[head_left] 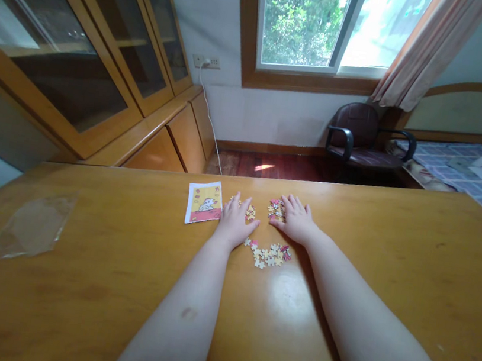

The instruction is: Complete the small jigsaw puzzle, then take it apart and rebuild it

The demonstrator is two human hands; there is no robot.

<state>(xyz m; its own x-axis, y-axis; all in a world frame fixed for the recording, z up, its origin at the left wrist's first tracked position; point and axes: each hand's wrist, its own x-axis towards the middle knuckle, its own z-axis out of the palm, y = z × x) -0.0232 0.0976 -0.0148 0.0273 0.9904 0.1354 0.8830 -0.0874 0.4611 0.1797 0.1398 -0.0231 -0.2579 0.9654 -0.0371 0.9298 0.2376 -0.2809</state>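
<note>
From where I stand, with twelve o'clock towards the window, the near puzzle pieces (274, 255) lie loose at the centre of the table (397, 244); the left hand (232, 221), at ten o'clock, rests palm down with fingers spread, beside the left heap (251, 212); the right hand (298, 221), at one o'clock, looks relaxed and unclenched against the right heap (276, 210), at twelve; whether either palm hides a piece I cannot tell; the picture card (204, 204) lies towards ten; this looks like spreading or sorting pieces; the next move seems to call for light fingertips, separating pieces singly.
</note>
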